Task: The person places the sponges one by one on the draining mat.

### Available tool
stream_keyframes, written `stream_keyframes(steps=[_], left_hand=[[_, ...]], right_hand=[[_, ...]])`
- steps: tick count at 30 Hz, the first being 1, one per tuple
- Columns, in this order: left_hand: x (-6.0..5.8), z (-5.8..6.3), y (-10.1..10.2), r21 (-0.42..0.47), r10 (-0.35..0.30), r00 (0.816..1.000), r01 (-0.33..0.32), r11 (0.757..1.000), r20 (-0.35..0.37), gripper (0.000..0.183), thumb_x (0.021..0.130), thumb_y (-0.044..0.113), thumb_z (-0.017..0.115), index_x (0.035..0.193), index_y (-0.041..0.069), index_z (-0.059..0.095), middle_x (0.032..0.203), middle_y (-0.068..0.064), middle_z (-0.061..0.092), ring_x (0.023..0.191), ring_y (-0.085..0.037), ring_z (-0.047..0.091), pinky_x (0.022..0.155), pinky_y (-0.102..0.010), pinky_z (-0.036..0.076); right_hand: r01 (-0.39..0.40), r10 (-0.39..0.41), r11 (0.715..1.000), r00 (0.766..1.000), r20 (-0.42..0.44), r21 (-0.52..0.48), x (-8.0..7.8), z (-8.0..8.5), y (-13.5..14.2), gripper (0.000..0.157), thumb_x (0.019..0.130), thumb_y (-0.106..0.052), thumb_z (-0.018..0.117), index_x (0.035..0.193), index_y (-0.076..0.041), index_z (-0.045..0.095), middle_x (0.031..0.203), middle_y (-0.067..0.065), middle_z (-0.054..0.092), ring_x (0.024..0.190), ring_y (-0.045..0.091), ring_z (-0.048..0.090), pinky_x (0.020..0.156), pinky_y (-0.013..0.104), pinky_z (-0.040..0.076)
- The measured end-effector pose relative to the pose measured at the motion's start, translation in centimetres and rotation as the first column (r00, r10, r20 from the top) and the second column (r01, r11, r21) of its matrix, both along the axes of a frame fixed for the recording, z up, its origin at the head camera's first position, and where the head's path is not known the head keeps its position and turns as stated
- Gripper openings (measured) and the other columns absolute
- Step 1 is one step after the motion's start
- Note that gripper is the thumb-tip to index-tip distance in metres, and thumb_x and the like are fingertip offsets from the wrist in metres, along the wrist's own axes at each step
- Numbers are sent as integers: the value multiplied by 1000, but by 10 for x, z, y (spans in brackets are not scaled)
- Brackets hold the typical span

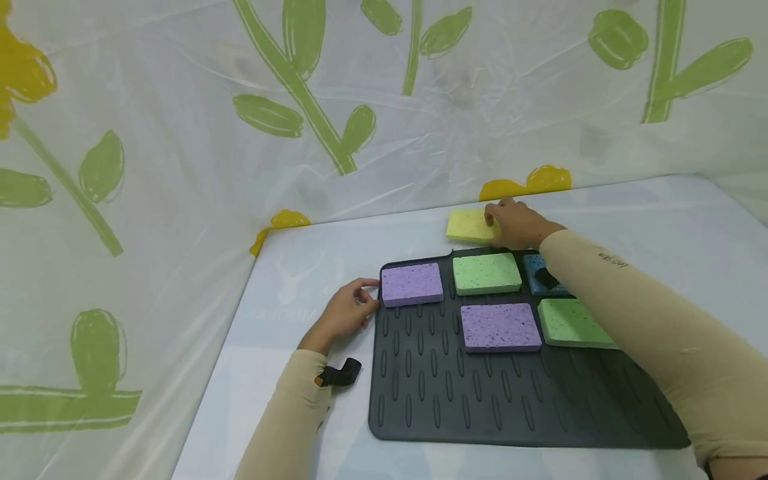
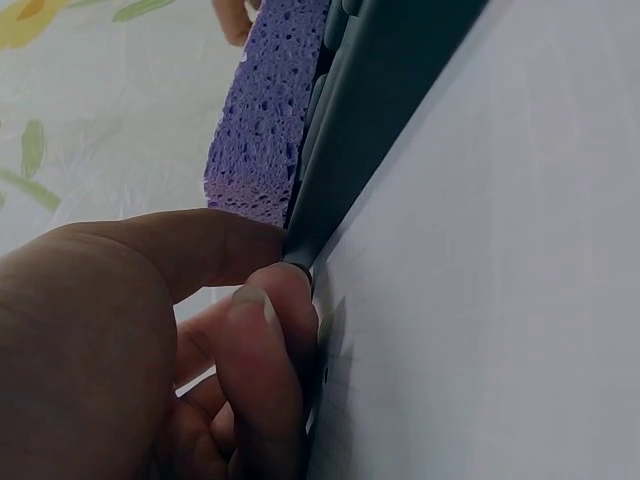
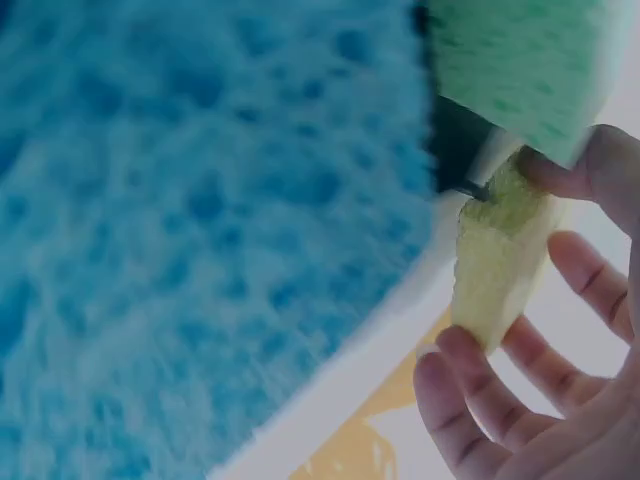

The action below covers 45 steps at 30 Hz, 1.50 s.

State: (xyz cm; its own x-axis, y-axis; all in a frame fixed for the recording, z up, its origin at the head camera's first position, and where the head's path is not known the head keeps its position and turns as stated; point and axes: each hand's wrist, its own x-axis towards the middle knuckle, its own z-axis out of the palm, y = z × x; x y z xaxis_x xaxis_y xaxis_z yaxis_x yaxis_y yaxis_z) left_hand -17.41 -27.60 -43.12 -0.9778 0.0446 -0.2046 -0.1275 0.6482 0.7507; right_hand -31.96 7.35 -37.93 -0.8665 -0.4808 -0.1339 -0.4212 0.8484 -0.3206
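Observation:
Beyond the far edge of a dark ribbed drying mat (image 1: 432, 400), my right hand (image 1: 519, 223) grips the right end of a yellow sponge (image 1: 467, 227). In the right wrist view, the thumb and fingertips are on opposite sides of that yellow sponge (image 3: 490, 270). My left hand (image 1: 345, 310) is at the mat's upper left edge, where the thumb and fingers pinch the rim (image 2: 335, 200). Beside it, a purple sponge (image 1: 412, 285) lies in the mat's corner. To its right are a green sponge (image 1: 486, 273) and a blue sponge (image 1: 534, 267), partly covered by the right forearm.
Nearer on the mat lie a second purple sponge (image 1: 501, 327) and a second green sponge (image 1: 570, 320), the latter partly behind the right sleeve. The mat rests on a white table (image 1: 288, 287). Behind the table hangs a pale sheet (image 1: 198, 120) printed with leaves and flowers.

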Motion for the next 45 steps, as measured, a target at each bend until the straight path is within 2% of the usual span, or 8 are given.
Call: stream_keyframes(steps=[4,9,14,18,23,27,37,45], left_hand=[[-1,-1,2,2,2,1000,-2,1000,-5,47,94,20,65,140,21,55,94,-3,62,57,-13,57,52,-26,46],[-2,-1,1,-12,15,1000,-15,1000,-6,46,94,20,65,139,22,56,94,-3,62,57,-14,57,52,-27,46],[-1,-1,-2,-16,18,1000,-18,1000,3,46,94,20,65,139,21,56,95,-4,62,58,-15,58,53,-27,46],[0,-2,-3,-10,23,1000,-23,1000,9,46,94,21,65,139,22,56,95,-4,62,58,-15,58,54,-27,47],[2,-2,-1,-1,15,1000,-15,1000,8,47,94,20,65,139,21,56,96,-5,62,58,-15,58,54,-27,47],[2,-2,0,-2,12,1000,-12,1000,5,46,94,20,65,139,21,56,95,-4,62,58,-15,57,54,-27,47],[-3,3,-2,13,4,1000,-4,1000,6,47,94,19,65,140,20,55,97,-6,62,58,-15,58,54,-27,49],[-3,6,-4,1,15,1000,-16,1000,18,47,94,18,65,141,19,55,96,-6,61,58,-15,58,54,-27,49]], right_hand=[[35,-36,999,997,-62,-17,4,10,4,40,86,-20,73,115,-3,53,126,27,44,103,41,48,84,52,44],[22,-32,997,990,-135,-74,17,23,6,40,85,-19,74,115,-2,54,127,28,44,100,38,49,81,49,45],[-8,-20,988,985,-174,-157,42,33,6,37,86,-18,72,114,-4,54,135,27,43,94,35,51,75,45,45],[-65,19,979,974,-226,-194,67,38,5,35,85,-18,74,112,-6,56,133,23,46,90,31,49,69,40,43],[-146,88,974,948,-305,-175,96,37,4,34,84,-18,76,109,-8,56,129,21,48,85,26,48,67,37,42],[-178,119,971,937,-329,-158,114,31,3,35,84,-22,77,109,-10,56,130,19,48,89,26,50,70,37,44],[-182,126,970,943,-307,-162,146,33,-13,53,84,-28,77,127,-11,53,127,15,51,75,16,48,58,27,42],[-235,176,960,930,-324,-152,166,16,-27,58,81,-35,79,130,-14,56,124,10,54,76,11,48,59,22,41]])
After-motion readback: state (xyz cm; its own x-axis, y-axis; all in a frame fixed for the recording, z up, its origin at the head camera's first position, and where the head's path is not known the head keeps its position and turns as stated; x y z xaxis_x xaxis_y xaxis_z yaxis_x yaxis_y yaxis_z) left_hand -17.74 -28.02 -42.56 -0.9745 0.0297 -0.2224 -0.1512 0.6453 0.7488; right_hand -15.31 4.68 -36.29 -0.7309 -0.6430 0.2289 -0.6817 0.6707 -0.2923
